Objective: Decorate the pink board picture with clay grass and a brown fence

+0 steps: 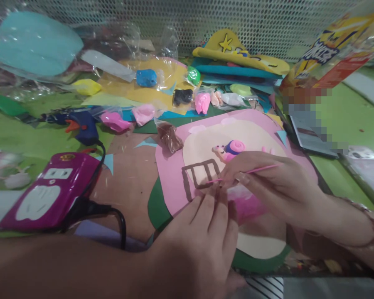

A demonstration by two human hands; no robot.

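Observation:
My right hand is closed on a thin pink stick, whose tip points left over the brown clay fence. My left hand lies over the lower part of the pink and cream paper picture. Its fingertips meet near the fence's right end, close to my right fingertips; whether they pinch something is hidden. Just above my right hand, a clay snail with a pink spiral shell sits on the cream paper. Pink clay shows between my hands.
Wrapped clay lumps, including a brown one and a blue one, lie behind the picture. A magenta power strip and a blue glue gun are at left. A bottle and a phone stand at right.

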